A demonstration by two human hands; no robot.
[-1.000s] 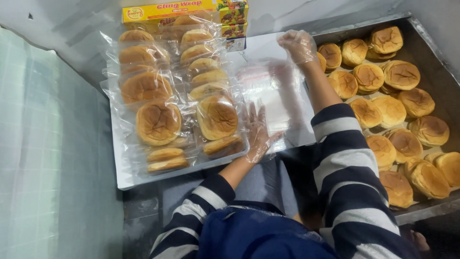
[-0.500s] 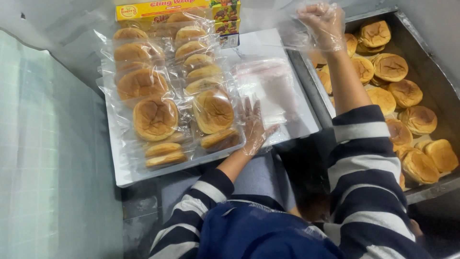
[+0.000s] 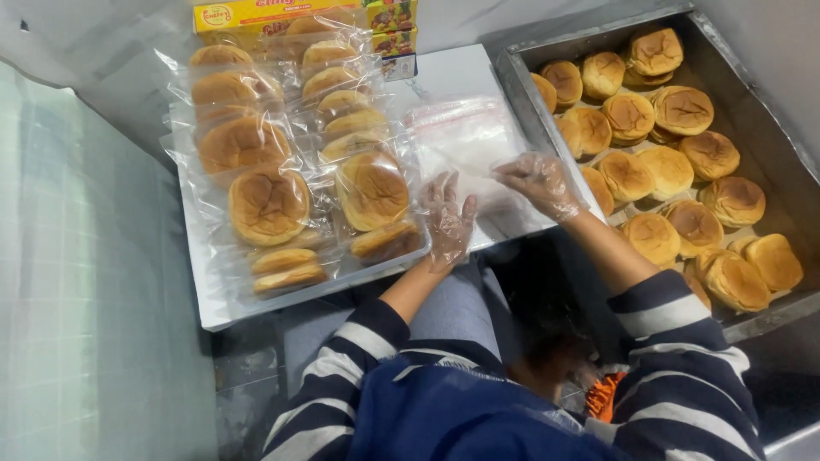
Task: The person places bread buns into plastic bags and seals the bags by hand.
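Both my hands wear thin clear gloves. My left hand (image 3: 448, 218) lies open, fingers spread, on the near edge of a white board (image 3: 213, 294), just right of the bagged buns (image 3: 269, 205). My right hand (image 3: 540, 183) is close beside it, fingers pinched on a clear plastic bag (image 3: 487, 175) at the near end of a flat pile of empty bags (image 3: 465, 132). Right of the board, a metal tray (image 3: 512, 81) holds several loose golden buns (image 3: 628, 115).
Two rows of buns sealed in clear bags cover the left half of the board. A yellow box (image 3: 282, 13) stands at the board's far edge. A pale green tiled wall (image 3: 85, 299) closes off the left side. My striped sleeves and lap fill the foreground.
My right hand has come down from the far corner of the metal tray, where it was raised, to the pile of empty bags beside my left hand. The left hand has barely moved.
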